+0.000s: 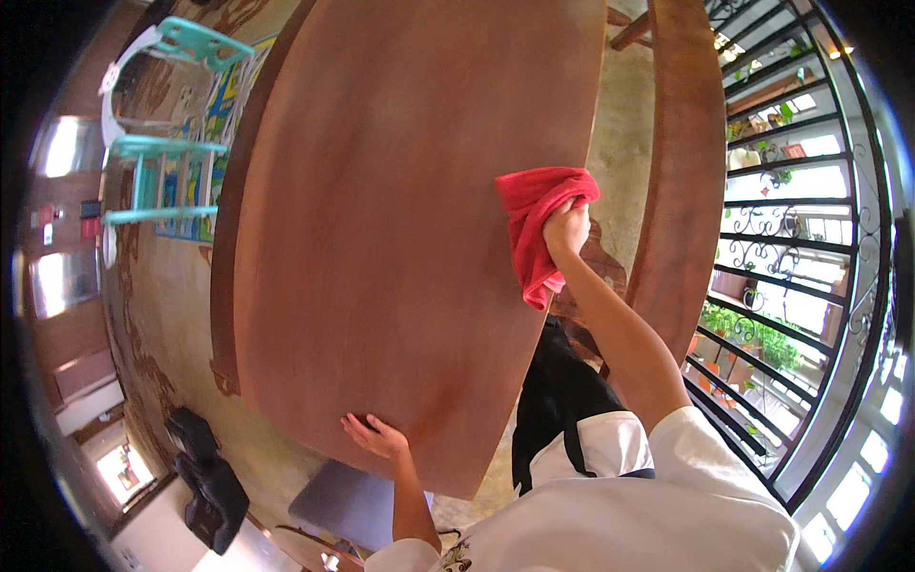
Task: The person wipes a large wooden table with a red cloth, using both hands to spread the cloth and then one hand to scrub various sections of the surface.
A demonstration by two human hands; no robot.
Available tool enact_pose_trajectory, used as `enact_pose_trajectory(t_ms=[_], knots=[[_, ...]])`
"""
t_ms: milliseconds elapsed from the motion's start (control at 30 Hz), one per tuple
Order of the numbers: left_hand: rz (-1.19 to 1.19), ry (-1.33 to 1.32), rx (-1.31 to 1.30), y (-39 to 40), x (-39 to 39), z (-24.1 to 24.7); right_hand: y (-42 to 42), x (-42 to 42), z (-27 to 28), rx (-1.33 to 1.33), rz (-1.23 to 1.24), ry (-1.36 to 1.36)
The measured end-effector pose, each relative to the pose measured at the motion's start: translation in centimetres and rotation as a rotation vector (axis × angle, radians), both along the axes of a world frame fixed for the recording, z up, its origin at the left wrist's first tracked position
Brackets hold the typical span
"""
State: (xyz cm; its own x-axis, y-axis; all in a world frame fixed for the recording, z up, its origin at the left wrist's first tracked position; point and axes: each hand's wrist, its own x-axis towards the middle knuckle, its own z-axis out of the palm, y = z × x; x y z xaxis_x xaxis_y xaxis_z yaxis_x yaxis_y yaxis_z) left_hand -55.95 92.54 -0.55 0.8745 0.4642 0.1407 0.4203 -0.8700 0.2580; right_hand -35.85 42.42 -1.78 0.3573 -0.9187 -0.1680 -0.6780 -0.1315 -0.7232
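Observation:
A long brown wooden table (400,214) fills the middle of the view. Near its right edge, my right hand (568,227) grips a bunched red cloth (532,214). Part of the cloth lies spread on the tabletop, and part hangs at the edge. My left hand (377,436) rests on the wood near the table's near end, fingers apart, holding nothing. A damp-looking, darker patch of the tabletop shows just right of that hand.
A wooden bench (675,157) runs along the right side, before a black metal railing (786,239). Another bench (236,214) borders the left side. A turquoise and white child's chair (168,146) stands at far left. A grey-blue seat (343,504) sits by the near end.

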Motion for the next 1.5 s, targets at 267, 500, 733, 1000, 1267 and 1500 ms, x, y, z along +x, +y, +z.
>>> enact_pose_trajectory(t_ms=[267, 500, 733, 1000, 1267, 1500], knots=[[-0.075, 0.068, 0.132, 0.7, -1.1, -0.5, -3.8, 1.8, 0.0, 0.018, 0.016, 0.005], [0.162, 0.324, 0.360, -1.2, 3.9, 0.9, -6.2, 6.1, 1.1, 0.070, 0.014, 0.021], [-0.545, 0.121, 0.045, -27.1, 21.9, 3.9, -11.7, 9.7, 2.2, 0.091, -0.026, 0.054], [-0.912, -0.056, -0.160, -44.9, 35.6, 1.8, -17.1, 15.0, 2.4, 0.188, -0.055, 0.101], [-0.877, -0.006, -0.056, -56.1, 49.6, 0.8, -27.8, 24.1, 2.5, 0.163, -0.083, 0.091], [-0.297, 0.208, 0.136, -65.4, 55.1, 1.2, -36.1, 32.3, 2.6, 0.188, -0.063, 0.065]])
